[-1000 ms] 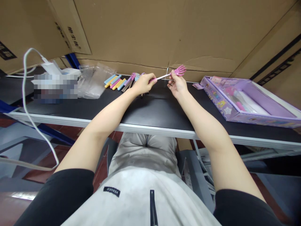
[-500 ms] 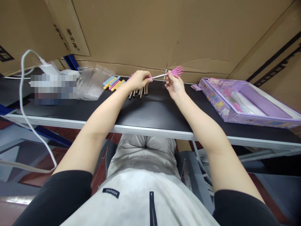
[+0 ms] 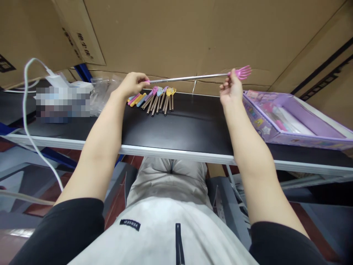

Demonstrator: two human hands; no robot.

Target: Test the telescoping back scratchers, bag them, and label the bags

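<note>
A pink back scratcher [image 3: 190,77] with a long metal telescopic rod is stretched out between my hands above the table. My left hand [image 3: 134,84] is closed on its pink handle end. At the other end, my right hand [image 3: 232,88] pinches the base of the pink claw head, whose fingers point up and right. Below and to the right of my left hand lie several scratcher heads [image 3: 162,100] in pink, blue, purple and yellow on short dark metal stems. Beside them, partly behind my left wrist, are several coloured handles [image 3: 137,99].
At the right stands an open purple box [image 3: 275,134] with plastic-wrapped items inside. Clear plastic bags [image 3: 99,94] and a white charger with its cable [image 3: 26,92] lie at the left. Cardboard [image 3: 179,36] walls the back of the black table [image 3: 176,132].
My hands have moved apart, left hand leftward and right hand rightward. The scratcher's metal rod has been drawn out much longer. More of the pile on the table now shows.
</note>
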